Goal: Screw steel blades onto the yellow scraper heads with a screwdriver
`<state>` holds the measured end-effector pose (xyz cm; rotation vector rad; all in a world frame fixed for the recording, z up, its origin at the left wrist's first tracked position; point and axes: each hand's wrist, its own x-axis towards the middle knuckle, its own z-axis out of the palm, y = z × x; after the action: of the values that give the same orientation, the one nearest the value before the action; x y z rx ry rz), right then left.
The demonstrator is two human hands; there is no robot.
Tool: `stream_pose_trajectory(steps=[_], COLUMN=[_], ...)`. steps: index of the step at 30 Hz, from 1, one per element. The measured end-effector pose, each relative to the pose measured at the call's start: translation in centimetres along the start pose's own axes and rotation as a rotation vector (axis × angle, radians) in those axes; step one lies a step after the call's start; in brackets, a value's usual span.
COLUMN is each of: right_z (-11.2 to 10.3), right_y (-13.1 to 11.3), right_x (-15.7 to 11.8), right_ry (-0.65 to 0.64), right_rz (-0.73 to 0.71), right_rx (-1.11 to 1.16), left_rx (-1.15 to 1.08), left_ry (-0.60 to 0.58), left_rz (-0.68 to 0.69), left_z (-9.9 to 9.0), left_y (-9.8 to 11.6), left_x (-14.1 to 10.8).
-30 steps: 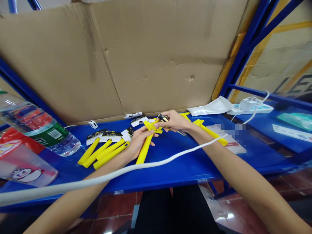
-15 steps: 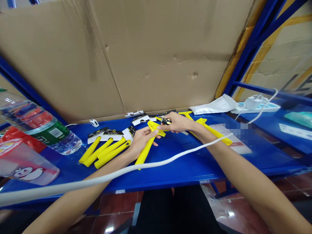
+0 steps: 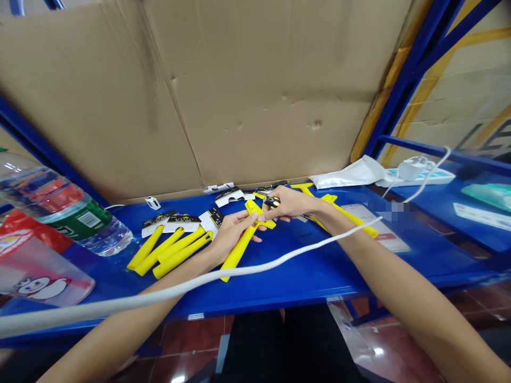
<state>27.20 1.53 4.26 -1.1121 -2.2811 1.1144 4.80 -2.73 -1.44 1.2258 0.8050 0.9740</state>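
A yellow T-shaped plastic tool (image 3: 238, 252) slants over the blue shelf, its handle pointing towards me. My left hand (image 3: 231, 232) is closed round it just below the head, thumb on top. At the head, my right hand (image 3: 290, 204) has its thumb and fingertips against the yellow plastic. Tucked in that same hand is a short black-and-yellow handle (image 3: 272, 202), which looks like a screwdriver's; its tip is hidden. Left of my left hand lie several yellow handled tools (image 3: 181, 246), their far ends under black-and-white cards (image 3: 181, 221).
A white cable (image 3: 255, 268) crosses in front of both forearms. At left stand a large water bottle (image 3: 80, 213) and a plastic cup (image 3: 51, 271). More yellow tools (image 3: 353, 217), a white pouch (image 3: 351, 173) and a power strip (image 3: 435, 177) lie at right, before a cardboard wall (image 3: 255, 96).
The head of the held yellow tool has turned a little between my hands, and my right thumb and fingers have shifted on it. The view has moved slightly.
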Motion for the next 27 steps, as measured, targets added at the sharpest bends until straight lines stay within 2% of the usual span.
stream_pose_trajectory(steps=[3,5,7,9,13,17,21,27], right_z=[0.1,-0.1,-0.7,-1.6,-3.3,-4.0,-4.1,-4.8], right_y=[0.6,1.4,2.6,4.0,6.1,6.7,6.9,7.3], right_x=[0.2,0.7,1.5,2.7,5.4,7.2,7.7,7.1], right_ry=[0.064,0.221,0.423,0.489,0.386,0.285,0.227,0.225], right_rz=[0.000,-0.007,-0.010,0.041,0.173,0.240,0.258,0.234], right_rx=[-0.009,-0.055,-0.191,-0.446,-0.560,-0.578,-0.550,-0.494], left_rx=[-0.002,-0.008,-0.013,-0.015,-0.032,-0.037,-0.044,-0.024], left_ry=[0.000,0.024,0.051,0.064,0.082,0.073,0.058,0.024], left_rz=[0.026,0.051,0.076,0.097,0.114,0.081,0.055,0.021], left_z=[0.0,-0.1,-0.2,-0.4,-0.6,-0.6,-0.2,-0.2], left_y=[-0.2,-0.2,-0.1,0.0,0.3,0.5,0.5,0.3], left_x=[0.1,0.1,0.2,0.2,0.2,0.2,0.0,-0.1])
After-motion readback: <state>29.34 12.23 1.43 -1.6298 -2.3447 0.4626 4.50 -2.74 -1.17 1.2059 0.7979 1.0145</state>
